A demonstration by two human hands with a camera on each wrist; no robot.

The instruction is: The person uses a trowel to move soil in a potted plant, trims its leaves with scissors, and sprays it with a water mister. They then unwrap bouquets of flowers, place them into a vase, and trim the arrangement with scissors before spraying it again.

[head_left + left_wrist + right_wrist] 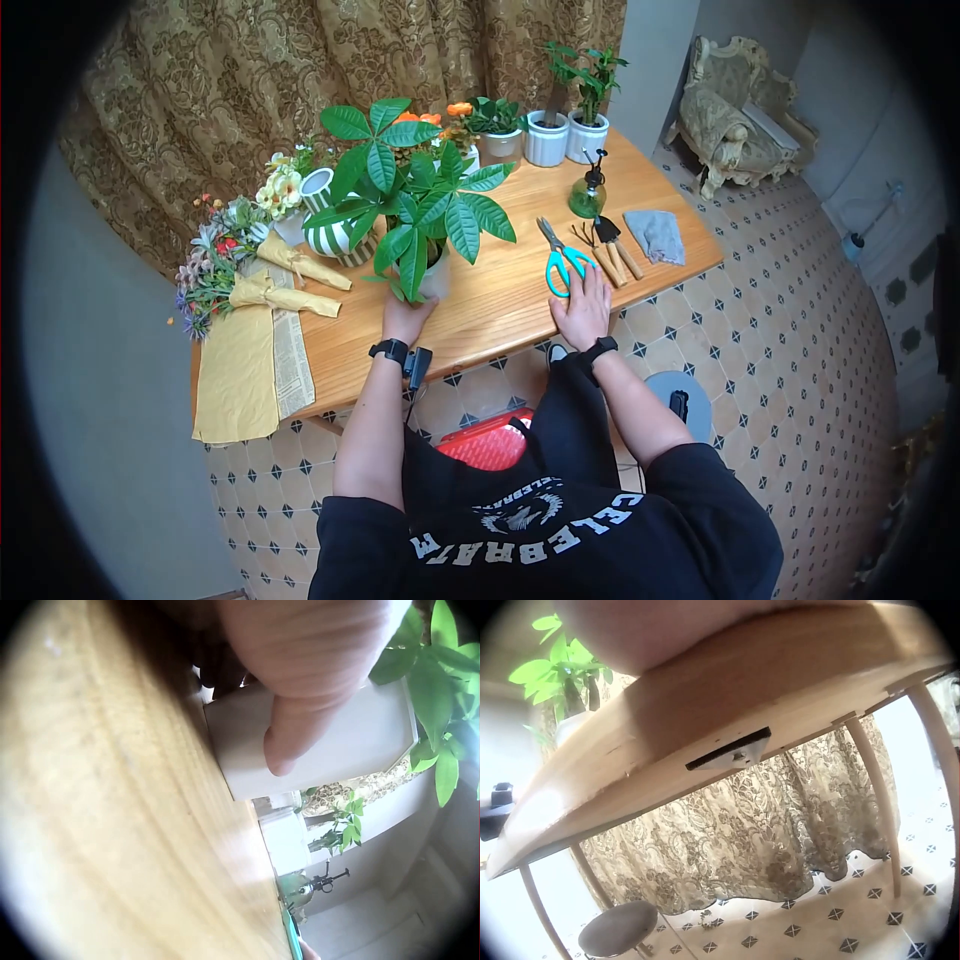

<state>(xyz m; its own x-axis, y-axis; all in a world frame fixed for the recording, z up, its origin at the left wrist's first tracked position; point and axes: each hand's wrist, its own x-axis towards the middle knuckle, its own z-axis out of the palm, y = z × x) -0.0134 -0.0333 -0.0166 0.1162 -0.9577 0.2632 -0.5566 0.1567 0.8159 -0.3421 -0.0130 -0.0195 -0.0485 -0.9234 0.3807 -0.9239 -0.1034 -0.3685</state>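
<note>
A leafy green potted plant [432, 208] stands in a pale pot at the front middle of the wooden table. My left hand [405, 318] holds this pot low down. In the left wrist view the thumb [292, 739] lies along the side of the white, flat-faced pot [349, 739], while the other fingers are mostly hidden. Palm down, my right hand [584, 312] rests on the table near its front edge, fingers extended beside the turquoise handles of the scissors [556, 264]. Only a blurred part of that hand [660, 634] shows in the right wrist view.
Right of the scissors lie small wooden-handled garden tools [612, 255] and a grey cloth [655, 237], with a green spray bottle [586, 198] behind. More potted plants [546, 143] line the back. Wrapped flowers [285, 300], brown paper [235, 375] and a striped vase [335, 238] occupy the left.
</note>
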